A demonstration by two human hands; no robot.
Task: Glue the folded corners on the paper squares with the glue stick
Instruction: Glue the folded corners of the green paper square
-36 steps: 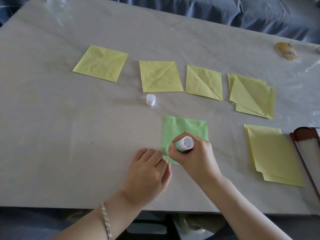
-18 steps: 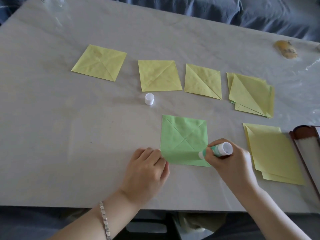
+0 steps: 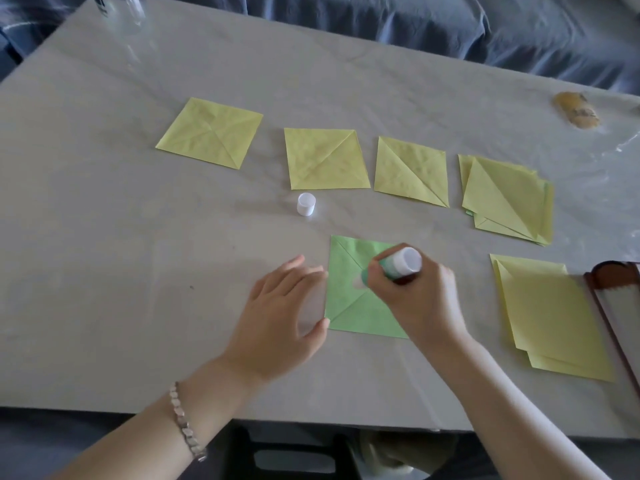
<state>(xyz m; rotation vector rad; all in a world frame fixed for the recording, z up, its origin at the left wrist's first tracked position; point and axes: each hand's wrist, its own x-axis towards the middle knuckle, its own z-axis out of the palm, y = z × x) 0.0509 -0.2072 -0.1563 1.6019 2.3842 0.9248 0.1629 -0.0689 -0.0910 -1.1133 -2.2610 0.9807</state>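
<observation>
Head view: right hand (image 3: 420, 301) grips green-white glue stick (image 3: 398, 265), tip on green paper square (image 3: 363, 317); left hand (image 3: 277, 327) spread at 9 o'clock.

I saw the grey-covered counter (image 3: 104, 237) with crumpled blue fabric (image 3: 450, 26) beyond it, a clear bottle (image 3: 121, 12) at its far left corner and a yellow-brown lump (image 3: 576, 110) far right.

The right hand (image 3: 417, 301) moves the glue stick (image 3: 398, 266) from the lower-right corner of the green paper square (image 3: 349, 318) to its centre; the left hand (image 3: 277, 317) uncurls.
</observation>
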